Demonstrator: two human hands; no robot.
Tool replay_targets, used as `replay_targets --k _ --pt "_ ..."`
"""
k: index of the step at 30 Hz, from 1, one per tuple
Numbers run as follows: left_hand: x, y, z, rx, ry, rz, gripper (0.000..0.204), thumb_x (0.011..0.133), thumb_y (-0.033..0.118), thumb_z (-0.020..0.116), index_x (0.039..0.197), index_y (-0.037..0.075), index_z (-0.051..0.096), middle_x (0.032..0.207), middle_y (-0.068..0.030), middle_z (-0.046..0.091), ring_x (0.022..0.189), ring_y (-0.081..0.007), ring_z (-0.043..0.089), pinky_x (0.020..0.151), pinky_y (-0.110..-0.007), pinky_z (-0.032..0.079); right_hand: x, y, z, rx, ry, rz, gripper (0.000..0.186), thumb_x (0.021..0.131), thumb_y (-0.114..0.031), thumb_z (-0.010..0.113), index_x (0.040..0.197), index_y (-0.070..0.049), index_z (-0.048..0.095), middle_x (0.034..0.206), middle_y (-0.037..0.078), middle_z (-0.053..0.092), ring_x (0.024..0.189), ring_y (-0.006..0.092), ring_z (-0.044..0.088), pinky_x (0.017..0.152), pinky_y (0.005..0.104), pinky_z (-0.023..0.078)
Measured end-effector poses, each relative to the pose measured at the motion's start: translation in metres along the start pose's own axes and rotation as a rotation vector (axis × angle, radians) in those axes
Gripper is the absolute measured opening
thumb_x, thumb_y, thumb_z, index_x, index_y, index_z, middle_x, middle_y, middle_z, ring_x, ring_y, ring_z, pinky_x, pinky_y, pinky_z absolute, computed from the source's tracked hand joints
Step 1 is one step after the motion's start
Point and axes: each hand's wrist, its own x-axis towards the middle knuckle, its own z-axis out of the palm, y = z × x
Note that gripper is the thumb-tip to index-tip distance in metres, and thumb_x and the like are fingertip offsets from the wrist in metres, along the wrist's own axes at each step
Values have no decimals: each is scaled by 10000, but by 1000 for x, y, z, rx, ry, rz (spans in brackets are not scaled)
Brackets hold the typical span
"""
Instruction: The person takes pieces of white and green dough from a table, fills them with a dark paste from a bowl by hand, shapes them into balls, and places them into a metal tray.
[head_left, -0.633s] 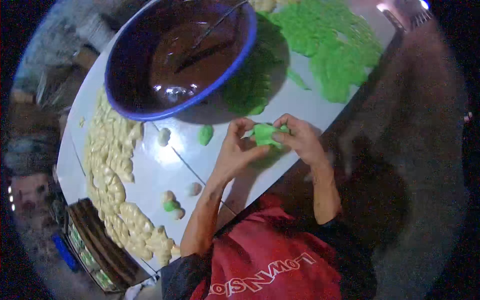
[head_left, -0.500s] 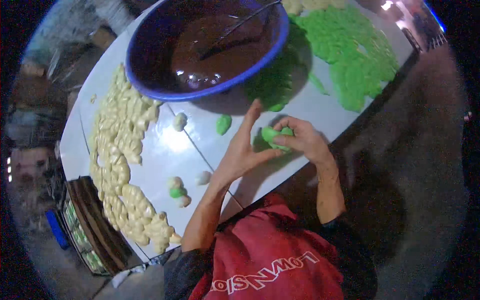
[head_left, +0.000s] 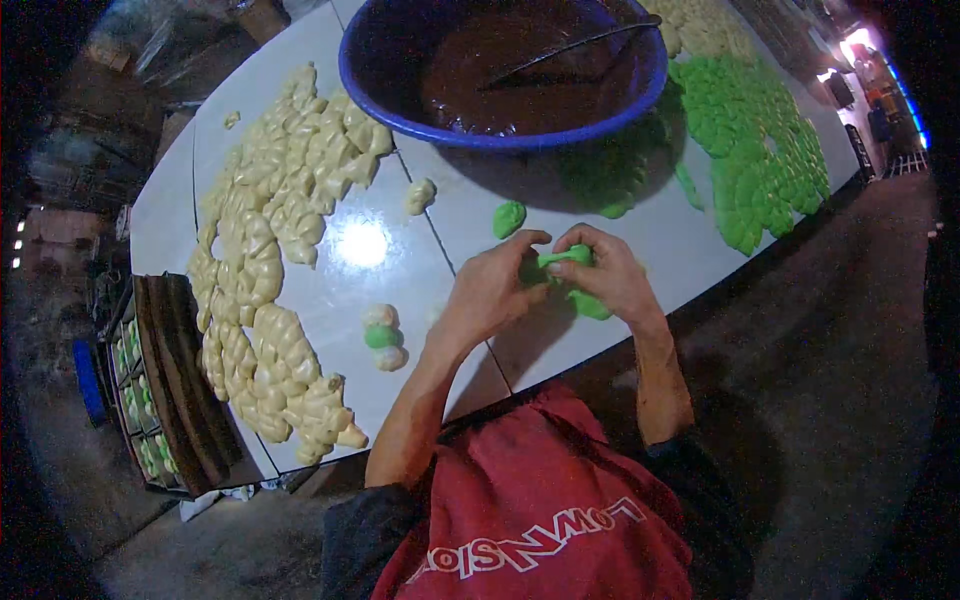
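Note:
My right hand [head_left: 607, 272] pinches a piece of green dough [head_left: 563, 258] between thumb and fingers, low over the table. My left hand [head_left: 495, 285] curls against the same piece from the left, its grip partly hidden. Another green bit [head_left: 590, 306] shows just below them. A small green lump [head_left: 509, 219] and a cream lump [head_left: 419, 196] lie beyond my hands. To their left, a short row of cream and green lumps [head_left: 381, 336] rests on the white tiled table [head_left: 350, 290].
A blue basin [head_left: 500, 140] of brown liquid with a dark stirring tool stands at the back. Cream dough [head_left: 260, 260] spreads over the left side, green dough [head_left: 750, 150] over the right. Dark boards and a rack of trays [head_left: 175, 385] stand at the left edge.
My left fingers opened away from the green dough, then closed back in on it. My right hand keeps holding it. The view has shifted, so the basin and table appear further right.

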Motion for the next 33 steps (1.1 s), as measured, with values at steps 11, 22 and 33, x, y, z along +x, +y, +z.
replay_targets --k 11,22,33 --pt "-3 -48 45 486 134 188 295 751 83 606 1040 88 663 1001 -92 679 981 -261 640 959 -478 425 -6 0 24 202 31 29 165 760 -120 698 849 -18 603 806 46 632 698 106 565 623 263 473" --pt "-18 -15 2 131 217 120 781 800 333 757 1430 43 398 1433 -225 443 1298 -331 472 1055 -553 346 -13 -16 20 799 -2 78 410 895 -85 586 1279 25 494 1145 134 626 1000 205 640 924 336 503" --pt "-34 -23 -13 -834 7 -185 695 937 187 618 1500 32 242 1198 -166 640 1059 -223 620 930 -326 472 -4 -35 54 295 301 -121 256 853 -110 713 1054 -2 596 1071 88 624 935 151 620 810 269 515"
